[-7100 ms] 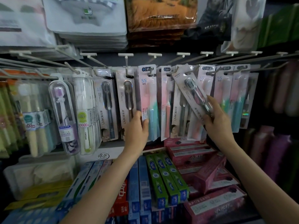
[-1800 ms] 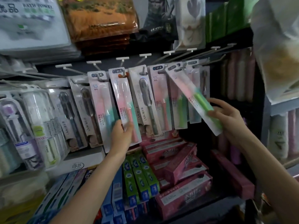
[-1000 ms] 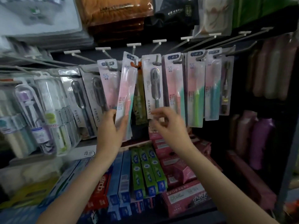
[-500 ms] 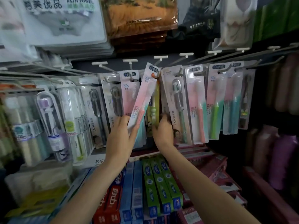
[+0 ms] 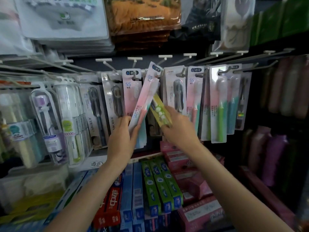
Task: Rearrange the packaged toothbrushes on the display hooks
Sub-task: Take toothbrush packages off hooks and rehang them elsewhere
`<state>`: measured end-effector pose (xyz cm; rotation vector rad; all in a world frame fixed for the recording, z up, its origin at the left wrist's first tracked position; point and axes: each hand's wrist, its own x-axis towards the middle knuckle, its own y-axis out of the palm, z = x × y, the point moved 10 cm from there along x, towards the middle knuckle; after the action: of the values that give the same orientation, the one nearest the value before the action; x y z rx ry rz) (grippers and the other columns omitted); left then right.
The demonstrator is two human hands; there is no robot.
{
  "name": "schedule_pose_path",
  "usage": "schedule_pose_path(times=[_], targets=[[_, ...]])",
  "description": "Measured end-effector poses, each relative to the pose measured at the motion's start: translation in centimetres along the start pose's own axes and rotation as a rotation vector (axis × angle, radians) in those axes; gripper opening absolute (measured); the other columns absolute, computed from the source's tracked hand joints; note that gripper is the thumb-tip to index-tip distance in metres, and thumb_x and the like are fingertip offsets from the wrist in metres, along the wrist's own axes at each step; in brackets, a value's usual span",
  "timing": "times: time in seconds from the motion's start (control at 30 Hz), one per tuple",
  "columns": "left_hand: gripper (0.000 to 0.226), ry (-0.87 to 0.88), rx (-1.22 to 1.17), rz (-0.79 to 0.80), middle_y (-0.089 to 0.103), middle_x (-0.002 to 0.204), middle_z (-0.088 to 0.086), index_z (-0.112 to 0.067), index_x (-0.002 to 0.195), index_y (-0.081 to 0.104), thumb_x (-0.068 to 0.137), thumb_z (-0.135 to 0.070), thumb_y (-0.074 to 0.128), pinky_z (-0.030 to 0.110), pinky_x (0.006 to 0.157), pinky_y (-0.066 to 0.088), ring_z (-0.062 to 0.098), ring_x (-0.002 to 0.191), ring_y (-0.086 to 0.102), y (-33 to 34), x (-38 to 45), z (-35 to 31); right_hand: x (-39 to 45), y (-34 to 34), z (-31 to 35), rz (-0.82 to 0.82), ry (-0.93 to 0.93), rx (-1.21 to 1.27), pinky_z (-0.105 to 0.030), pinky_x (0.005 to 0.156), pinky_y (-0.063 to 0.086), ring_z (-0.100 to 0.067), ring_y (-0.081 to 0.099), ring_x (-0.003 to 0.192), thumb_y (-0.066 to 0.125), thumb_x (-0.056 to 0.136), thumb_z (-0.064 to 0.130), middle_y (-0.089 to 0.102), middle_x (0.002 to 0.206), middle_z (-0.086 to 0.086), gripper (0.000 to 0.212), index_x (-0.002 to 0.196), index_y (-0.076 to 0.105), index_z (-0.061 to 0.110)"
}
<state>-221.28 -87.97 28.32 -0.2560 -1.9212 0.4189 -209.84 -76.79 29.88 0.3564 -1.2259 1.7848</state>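
A row of packaged toothbrushes hangs on metal display hooks [image 5: 189, 61] across the middle of the shelf. My left hand [image 5: 122, 136] grips the lower end of a pink toothbrush pack [image 5: 144, 96], which tilts with its top to the right, near a hook. My right hand [image 5: 179, 125] holds a yellow-green toothbrush pack [image 5: 159, 108] that leans out from behind the pink one. A grey-brush pack [image 5: 176, 91] hangs just right of them, and pink, green and teal packs [image 5: 220, 104] hang further right.
Clear-cased toothbrushes [image 5: 45, 124] hang at the left. Toothpaste boxes, blue [image 5: 133, 190], green [image 5: 160, 183] and pink [image 5: 192, 178], lie on the shelf below my arms. Bagged towels [image 5: 143, 17] are stacked above the hooks. Bottles [image 5: 274, 156] stand at the right.
My right hand has drawn the yellow-green pack out from behind the hanging packs and to the right. My left hand still holds the tilted pink pack near the same hook.
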Motion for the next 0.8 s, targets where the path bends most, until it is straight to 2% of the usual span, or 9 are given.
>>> schedule_pose_path(times=[0.13,0.2,0.37,0.5,0.57,0.67,0.8], targets=[[0.025,-0.018,-0.049,0.003,0.051,0.094,0.001,-0.005,0.107,0.054,0.092,-0.025,0.054,0.012,0.055,0.033,0.012,0.077,0.049,0.4,-0.1,0.3,-0.1,-2.3,-1.8,0.233,0.013,-0.287,-0.032,0.073,0.051,-0.017,0.055,0.078,0.053,0.085,0.014,0.062,0.107,-0.003,0.043,0.127,0.051,0.021],[0.024,-0.039,-0.088,0.003,0.054,0.097,0.002,-0.005,0.107,0.055,0.092,-0.024,0.055,0.010,0.056,0.036,0.011,0.081,0.049,0.9,-0.2,0.4,-0.3,-4.3,-2.7,0.283,0.049,-0.327,-0.028,0.070,0.046,-0.015,0.052,0.074,0.055,0.084,0.017,0.059,0.102,-0.001,0.035,0.119,0.057,0.023],[0.018,-0.059,-0.180,-0.058,0.054,0.089,-0.002,-0.005,0.099,0.058,0.090,-0.020,0.058,0.005,0.063,0.037,0.003,0.075,0.046,1.5,-1.2,0.0,-0.5,-10.8,-4.5,0.059,0.124,-0.117,-0.034,0.068,0.049,-0.021,0.060,0.071,0.061,0.074,0.021,0.063,0.075,0.001,0.014,0.084,0.059,0.030],[0.018,-0.090,-0.200,-0.052,0.054,0.090,0.000,-0.005,0.099,0.056,0.092,-0.021,0.056,0.014,0.062,0.034,0.012,0.081,0.051,2.4,-1.2,0.4,-1.6,-12.6,-4.6,-0.047,0.072,-0.040,-0.033,0.063,0.048,-0.016,0.059,0.064,0.059,0.071,0.022,0.062,0.058,0.006,0.006,0.076,0.059,0.026],[0.017,-0.092,-0.190,-0.058,0.054,0.089,0.001,-0.005,0.098,0.056,0.091,-0.020,0.056,0.018,0.062,0.032,0.013,0.080,0.051,2.5,-1.1,0.4,-2.2,-12.4,-4.6,-0.034,0.038,0.049,-0.027,0.054,0.046,-0.008,0.056,0.051,0.058,0.070,0.026,0.061,0.049,0.006,0.006,0.075,0.060,0.023],[0.013,-0.078,-0.197,-0.052,0.054,0.089,0.002,-0.005,0.097,0.055,0.090,-0.016,0.058,0.016,0.061,0.032,0.012,0.080,0.050,2.0,-1.3,0.5,-2.4,-11.2,-3.3,0.023,-0.060,0.257,-0.014,0.044,0.038,-0.005,0.050,0.044,0.065,0.077,0.013,0.062,0.055,-0.001,0.009,0.080,0.060,0.020],[0.018,-0.092,-0.219,-0.072,0.052,0.097,-0.007,-0.010,0.107,0.053,0.090,-0.017,0.057,0.008,0.076,0.039,-0.002,0.087,0.050,-0.4,-3.3,2.4,-1.7,-7.5,-0.5,0.109,-0.116,0.428,-0.016,0.040,0.037,-0.010,0.051,0.048,0.062,0.077,0.021,0.058,0.068,-0.008,0.017,0.094,0.058,0.023]])
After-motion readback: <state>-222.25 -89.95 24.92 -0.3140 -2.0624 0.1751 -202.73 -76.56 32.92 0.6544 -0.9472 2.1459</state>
